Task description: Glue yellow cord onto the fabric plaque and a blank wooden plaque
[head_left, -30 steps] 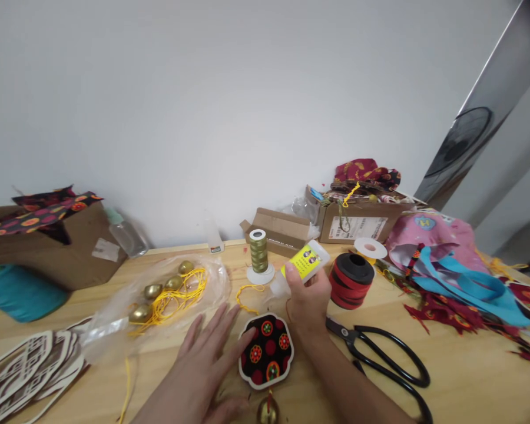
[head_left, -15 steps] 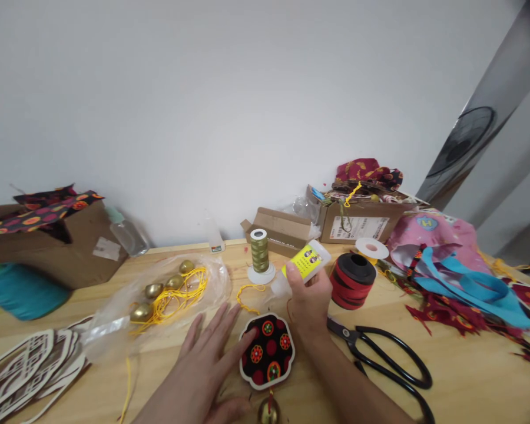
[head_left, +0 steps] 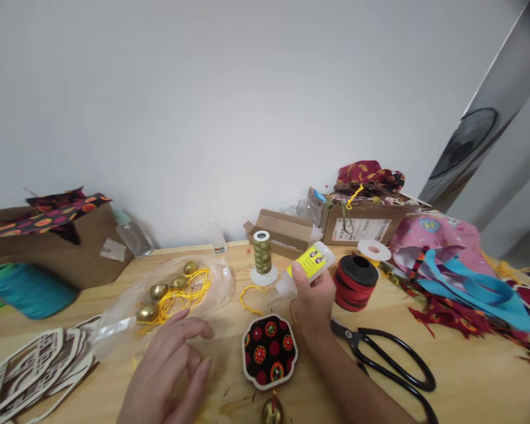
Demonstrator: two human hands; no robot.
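My right hand [head_left: 315,300] is closed around a translucent glue bottle [head_left: 311,263] with a yellow label, tilted so its narrow end points down and left. Below that end lies a pendant [head_left: 269,352], flat on the wood: a scalloped pale frame around black fabric with red and orange flowers. A yellow cord [head_left: 249,299] loops from its top, and a brass bell [head_left: 272,410] hangs at its bottom, partly cut off. To the left, my left hand [head_left: 172,365] hovers, fingers loosely bent and apart, with nothing in them.
Black-handled scissors [head_left: 395,359] and a red ribbon roll [head_left: 356,282] are right of my right hand. Several bells on yellow cord [head_left: 176,288] lie on plastic at left, near wooden cut-outs [head_left: 30,368]. A thread spool [head_left: 262,253] stands behind the pendant.
My left hand has come off the pendant and moved left, its fingers now bent. My right hand still holds the glue bottle in nearly the same place. The view has shifted slightly.
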